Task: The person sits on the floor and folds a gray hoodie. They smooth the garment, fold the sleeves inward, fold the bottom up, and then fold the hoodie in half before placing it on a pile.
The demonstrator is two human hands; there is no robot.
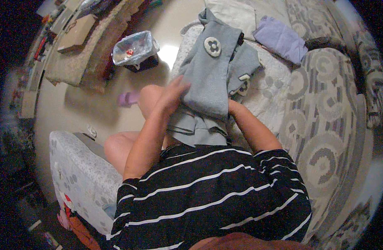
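A grey-blue knit garment [207,72] with a round flower patch [212,47] lies partly folded over my lap and the quilted cover in front of me. My left hand [175,93], blurred, is at the garment's left edge with its fingers apart. It is unclear whether the fingertips touch the cloth. My right hand [232,107] reaches in under the right side of the garment, and its fingers are hidden by the fabric. More pale grey fabric [197,128] bunches on my lap below.
A folded lavender cloth [280,39] lies at the upper right, beside the patterned sofa [322,131]. To the left stands a lined waste bin [135,47]. A cardboard box [77,32] rests on a covered table [94,47]. A cushioned chair back [82,165] is at lower left.
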